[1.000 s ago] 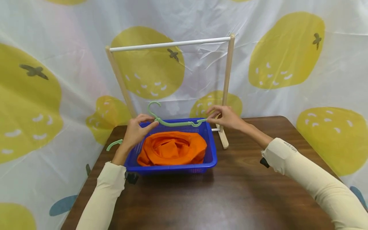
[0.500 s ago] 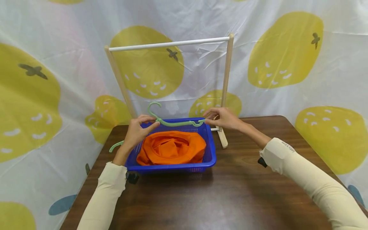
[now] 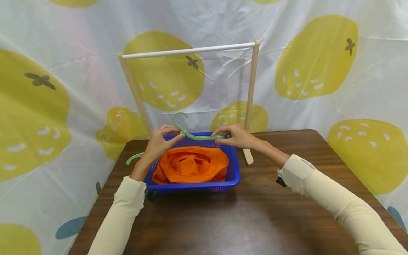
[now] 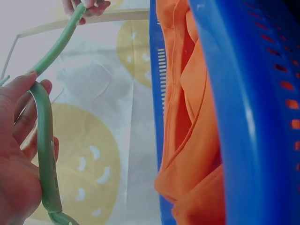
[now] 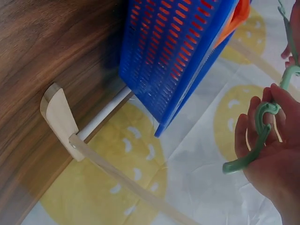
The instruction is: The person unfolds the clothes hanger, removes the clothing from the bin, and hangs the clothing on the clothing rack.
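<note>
A light green clothes hanger (image 3: pixel 204 137) is held above the back of a blue basket, its hook up. My left hand (image 3: pixel 159 143) pinches its middle just below the hook; one arm of the hanger (image 4: pixel 46 145) runs across the palm in the left wrist view. With thumb and fingers, my right hand (image 3: pixel 237 137) grips the other arm. In the right wrist view, the notched end of the hanger (image 5: pixel 248 161) lies over the palm of the right hand (image 5: pixel 276 161). Crumpled orange cloth (image 3: pixel 191 165) lies in the blue basket (image 3: pixel 194 186).
Behind the basket stands a rack with wooden posts and a white rod (image 3: pixel 191 50). Its right wooden foot (image 3: pixel 248 157) rests beside the basket on the dark brown table (image 3: pixel 271 209). A patterned white curtain (image 3: pixel 229 21) hangs around the table.
My right hand has moved left along the hanger, from its end to nearer the middle. The left hand and hanger have shifted slightly right. Basket and rack stay in place.
</note>
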Demonstrator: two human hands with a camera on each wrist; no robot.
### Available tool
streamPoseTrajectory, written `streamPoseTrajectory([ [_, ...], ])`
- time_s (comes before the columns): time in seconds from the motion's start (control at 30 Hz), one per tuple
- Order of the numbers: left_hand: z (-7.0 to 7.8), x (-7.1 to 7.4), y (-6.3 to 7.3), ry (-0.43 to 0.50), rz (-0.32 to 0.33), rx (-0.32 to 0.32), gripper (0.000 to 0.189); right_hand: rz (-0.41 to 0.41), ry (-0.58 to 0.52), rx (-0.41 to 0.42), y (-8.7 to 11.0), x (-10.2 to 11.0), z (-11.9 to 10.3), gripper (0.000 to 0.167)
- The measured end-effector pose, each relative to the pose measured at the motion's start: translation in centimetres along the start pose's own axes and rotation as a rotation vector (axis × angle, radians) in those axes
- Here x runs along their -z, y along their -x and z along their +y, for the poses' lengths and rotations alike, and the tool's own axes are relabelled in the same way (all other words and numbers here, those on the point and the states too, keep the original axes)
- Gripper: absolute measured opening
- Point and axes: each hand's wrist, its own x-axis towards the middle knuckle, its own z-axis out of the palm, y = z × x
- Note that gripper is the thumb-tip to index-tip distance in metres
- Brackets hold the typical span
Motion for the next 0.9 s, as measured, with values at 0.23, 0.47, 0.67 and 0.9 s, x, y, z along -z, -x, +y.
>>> streamPoseTrajectory([
  [0.23,-0.5,1.1,0.7,-0.048,-0.036,-0.02,0.025,0.021,-0.028,-0.007,0.3,0.3,-0.1,0.027],
  [0.47,-1.6,3.4,2.6,-0.138,-0.048,0.033,0.025,0.068,-0.041,0.016,0.7,1.3,0.9,0.026],
  [0.67,-2.1,5.1,4.0,-0.171,-0.02,0.11,0.024,0.045,-0.042,-0.014,1.2,2.5,1.3,0.028],
  [0.9,-2.1,5.0,4.0,-0.142,-0.024,0.1,0.022,0.004,-0.064,-0.032,0.6,2.5,1.1,0.03],
])
